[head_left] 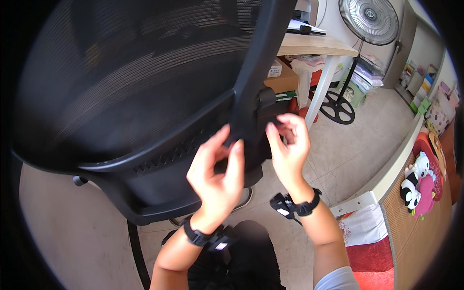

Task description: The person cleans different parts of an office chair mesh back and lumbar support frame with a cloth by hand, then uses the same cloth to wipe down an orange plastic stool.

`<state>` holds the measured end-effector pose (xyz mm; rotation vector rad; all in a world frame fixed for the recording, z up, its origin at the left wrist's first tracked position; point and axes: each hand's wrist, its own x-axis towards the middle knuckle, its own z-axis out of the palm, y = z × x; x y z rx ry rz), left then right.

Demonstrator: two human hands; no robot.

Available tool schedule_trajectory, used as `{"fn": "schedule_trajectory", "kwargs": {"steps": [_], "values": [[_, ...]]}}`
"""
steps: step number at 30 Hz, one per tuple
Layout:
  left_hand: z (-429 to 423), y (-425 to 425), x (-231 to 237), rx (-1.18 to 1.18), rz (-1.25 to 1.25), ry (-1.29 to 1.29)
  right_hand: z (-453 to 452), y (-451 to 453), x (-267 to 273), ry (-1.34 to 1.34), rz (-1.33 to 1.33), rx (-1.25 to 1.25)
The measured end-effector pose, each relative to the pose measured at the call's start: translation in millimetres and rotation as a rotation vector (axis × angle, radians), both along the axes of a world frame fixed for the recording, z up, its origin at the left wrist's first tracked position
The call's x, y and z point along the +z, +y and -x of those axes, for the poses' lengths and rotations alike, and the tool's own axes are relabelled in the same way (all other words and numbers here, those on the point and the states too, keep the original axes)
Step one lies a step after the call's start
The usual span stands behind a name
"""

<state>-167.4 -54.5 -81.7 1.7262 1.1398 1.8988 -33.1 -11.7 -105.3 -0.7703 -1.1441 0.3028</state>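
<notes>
A large black mesh office chair (145,105) fills the left and middle of the view, its back frame turned toward me. My left hand (217,163) is in front of the chair's black side upright (250,72), thumb and fingers apart, and nothing shows between them. To its right, my right hand (291,145) is raised beside the same upright, its fingers curled and the thumb tip apart from them. Both hands are slightly blurred. Whether a fingertip touches the dark frame is hard to see. A black strap with a small device circles each wrist.
A wooden-topped desk (315,45) with a white leg stands behind the chair, a cardboard box (282,81) under it. Farther back is a pedestal fan (369,16). On the right, a bed with a woven mat (417,239) bears plush toys (420,185).
</notes>
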Motion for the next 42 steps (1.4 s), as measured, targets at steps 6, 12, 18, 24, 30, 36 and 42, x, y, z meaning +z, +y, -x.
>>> {"fn": "schedule_trajectory", "kwargs": {"steps": [6,12,18,24,30,36,42], "values": [[-17.0,38.2,-4.1,-0.052,-0.233,0.425,22.5,51.8,18.3,-0.126,-0.288,-0.155],[-3.3,48.2,-13.3,-0.219,-0.202,0.403,30.7,56.8,1.7,-0.167,-0.323,-0.254],[13.7,52.8,-44.0,-0.124,0.291,0.304,41.1,43.8,-55.0,-0.459,-0.208,-0.426],[22.4,28.4,-61.1,-0.042,0.344,0.56,24.1,9.5,-71.4,-0.442,-0.025,-0.196],[1.7,32.7,-2.7,-0.226,-0.206,0.504,11.4,26.8,3.5,-0.424,-0.418,-0.464],[-13.8,47.2,-13.2,-0.223,-0.106,0.508,30.8,49.8,-11.5,-0.316,-0.271,-0.296],[8.2,40.0,-43.1,-0.033,0.225,0.504,23.8,29.8,-58.0,-0.554,-0.092,-0.214]]}}
